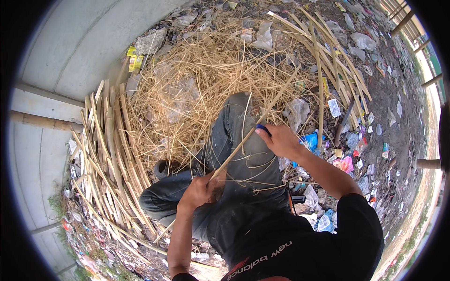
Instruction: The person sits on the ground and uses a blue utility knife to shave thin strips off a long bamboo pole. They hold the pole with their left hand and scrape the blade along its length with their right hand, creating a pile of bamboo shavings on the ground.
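Note:
A long, thin bamboo strip [276,100] slants across my lap from the upper right to the lower left. My left hand [196,191] is closed round its lower part, above my folded leg. Over my raised knee, my right hand [282,141] is closed on a small dark-blue tool [262,128] that touches the strip's side. Most of this tool is hidden by the fingers, so its exact kind cannot be made out. Thin curled shavings [255,166] lie on my trouser leg and hang near the strip.
Tangled bamboo shavings [201,75] cover the ground ahead. A pile of bamboo strips [110,140] lies at left beside a pale panel wall [89,42]; another bundle [335,70] lies at far right. Plastic litter [344,164] is scattered over the dirt at right.

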